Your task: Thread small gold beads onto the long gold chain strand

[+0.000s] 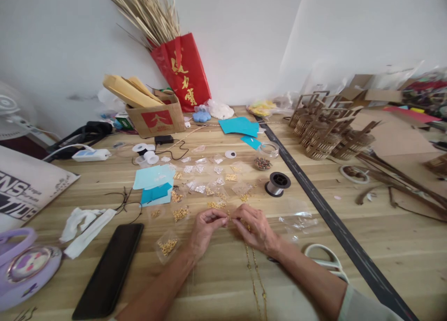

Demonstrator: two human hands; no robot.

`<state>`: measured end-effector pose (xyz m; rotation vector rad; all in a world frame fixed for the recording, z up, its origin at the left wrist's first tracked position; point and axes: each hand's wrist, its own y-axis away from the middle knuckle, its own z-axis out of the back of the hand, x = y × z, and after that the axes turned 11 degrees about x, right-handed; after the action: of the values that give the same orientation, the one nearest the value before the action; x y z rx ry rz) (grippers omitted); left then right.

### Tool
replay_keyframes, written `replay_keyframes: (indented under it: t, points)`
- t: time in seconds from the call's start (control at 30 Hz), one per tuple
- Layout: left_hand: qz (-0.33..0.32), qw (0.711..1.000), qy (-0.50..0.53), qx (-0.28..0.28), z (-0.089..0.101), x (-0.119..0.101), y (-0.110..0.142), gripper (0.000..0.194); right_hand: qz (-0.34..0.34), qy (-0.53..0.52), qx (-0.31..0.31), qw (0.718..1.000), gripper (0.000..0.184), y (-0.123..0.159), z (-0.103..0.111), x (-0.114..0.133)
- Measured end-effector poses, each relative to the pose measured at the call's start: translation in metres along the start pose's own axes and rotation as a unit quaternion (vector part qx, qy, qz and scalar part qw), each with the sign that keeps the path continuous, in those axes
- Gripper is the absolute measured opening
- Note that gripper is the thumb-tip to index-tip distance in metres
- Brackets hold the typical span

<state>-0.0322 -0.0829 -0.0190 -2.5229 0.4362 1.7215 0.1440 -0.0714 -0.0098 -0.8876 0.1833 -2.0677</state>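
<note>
Gold bead chain (256,276) ran from our wrists down toward the table (384,246) edge, its upper end pinched between the fingers of our left hand (206,228) and right hand (256,228) — both closed tight, tips almost meeting. We judged that small, steady pinches suited this work best. Little bags of gold beads (180,213) lay just ahead, a wire spool (277,183) beyond, white scissors (326,261) beside our right forearm — close enough to snag.

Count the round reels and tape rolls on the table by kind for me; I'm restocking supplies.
Wire spool: 1
White tape rolls by the cardboard box: 3
Tape ring on the right table: 1
Total: 5
</note>
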Motion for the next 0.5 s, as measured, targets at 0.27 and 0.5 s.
replay_keyframes:
  t: [0.27,0.5]
  points:
    - [0.002,1.0,-0.004,0.006,-0.0001,-0.001,-0.0008,0.013,0.004,-0.001,0.003,1.0,0.01,-0.0006,0.0011,0.0008]
    - [-0.002,1.0,-0.014,0.006,0.0003,-0.0007,0.0002,0.011,0.004,0.006,0.005,1.0,0.01,0.0004,-0.0005,-0.0011]
